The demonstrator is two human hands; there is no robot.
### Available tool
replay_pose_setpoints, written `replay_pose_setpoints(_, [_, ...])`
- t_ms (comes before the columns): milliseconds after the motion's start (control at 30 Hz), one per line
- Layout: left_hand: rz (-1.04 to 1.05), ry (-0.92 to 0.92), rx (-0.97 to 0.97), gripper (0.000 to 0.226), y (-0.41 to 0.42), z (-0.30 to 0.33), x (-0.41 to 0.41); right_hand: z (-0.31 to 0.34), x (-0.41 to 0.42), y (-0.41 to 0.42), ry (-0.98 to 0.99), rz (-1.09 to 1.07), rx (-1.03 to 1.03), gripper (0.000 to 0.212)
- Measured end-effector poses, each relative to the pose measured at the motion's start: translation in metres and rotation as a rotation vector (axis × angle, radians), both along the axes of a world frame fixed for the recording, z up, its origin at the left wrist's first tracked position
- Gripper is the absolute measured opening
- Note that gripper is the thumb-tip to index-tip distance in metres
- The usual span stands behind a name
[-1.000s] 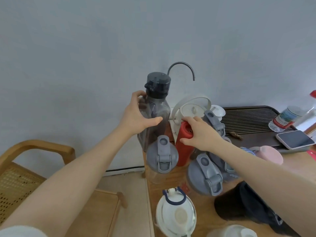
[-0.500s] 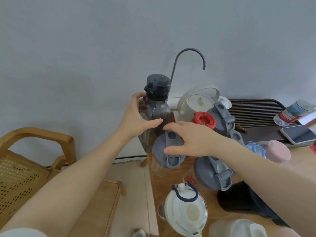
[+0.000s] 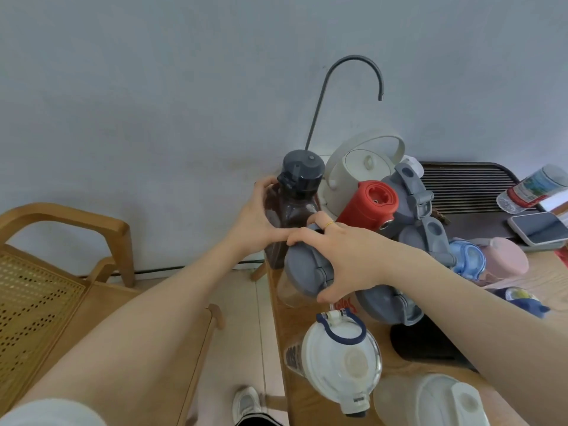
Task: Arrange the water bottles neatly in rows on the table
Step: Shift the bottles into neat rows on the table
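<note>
Water bottles are crowding the table's (image 3: 307, 404) ten o'clock corner, rows barely starting, while the left hand (image 3: 255, 222) is gripping the dark tinted bottle (image 3: 292, 207) and the right hand (image 3: 344, 256) is clasping the grey-lidded bottle (image 3: 302, 272) beside it.

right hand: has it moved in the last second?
Yes. The right hand left the red bottle and shifted left and nearer, away from the white kettle, onto the grey-lidded clear bottle.
</note>
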State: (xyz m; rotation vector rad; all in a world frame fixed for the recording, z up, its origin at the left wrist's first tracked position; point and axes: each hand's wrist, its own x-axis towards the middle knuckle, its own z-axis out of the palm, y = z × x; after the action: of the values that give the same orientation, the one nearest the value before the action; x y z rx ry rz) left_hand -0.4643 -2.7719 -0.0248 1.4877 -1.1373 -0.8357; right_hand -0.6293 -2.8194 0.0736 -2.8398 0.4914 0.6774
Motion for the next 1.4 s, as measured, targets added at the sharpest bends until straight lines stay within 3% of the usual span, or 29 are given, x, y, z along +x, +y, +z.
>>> replay_pose_setpoints(233, [-0.355,0.048,0.192,0.084,-0.006,0.015,0.029,-0.002,-0.008,0.002,-0.091,-0.118,-0.009,0.098])
replay_pose_setpoints(333, [-0.254,-0.092,0.216,0.084,-0.004,0.025,0.031,-0.006,-0.011,0.004,-0.130,-0.153,-0.032,0.102])
replay_pose_setpoints(467, [0.087,-0.181,0.139,0.078,-0.011,0.040,0.004,-0.006,-0.014,0.004,-0.140,-0.168,-0.025,0.107])
replay_pose_setpoints(633, [0.141,-0.275,0.170,0.079,-0.021,0.041,-0.008,-0.004,-0.018,0.003,-0.140,-0.138,0.061,0.106])
replay_pose_setpoints(700, [0.066,-0.292,0.197,0.072,-0.022,0.044,-0.003,-0.004,-0.020,0.003,-0.128,-0.118,0.049,0.104])
replay_pose_setpoints(833, [-0.287,-0.228,0.263,0.056,-0.015,0.051,0.011,-0.009,-0.021,0.004,-0.153,-0.122,0.005,0.097])
replay_pose_setpoints(1000, [-0.386,-0.171,0.242,0.044,-0.015,0.049,0.017,-0.014,-0.025,0.007,-0.204,-0.276,-0.107,0.100])
replay_pose_setpoints(1267, [-0.311,-0.224,0.094,0.047,-0.002,0.030,0.001,-0.017,-0.012,0.021,-0.259,-0.317,-0.146,0.105])
replay_pose_setpoints(1400, [-0.275,-0.012,0.171,0.095,0.023,0.008,-0.005,-0.014,-0.021,0.012,-0.229,-0.332,-0.185,0.106])
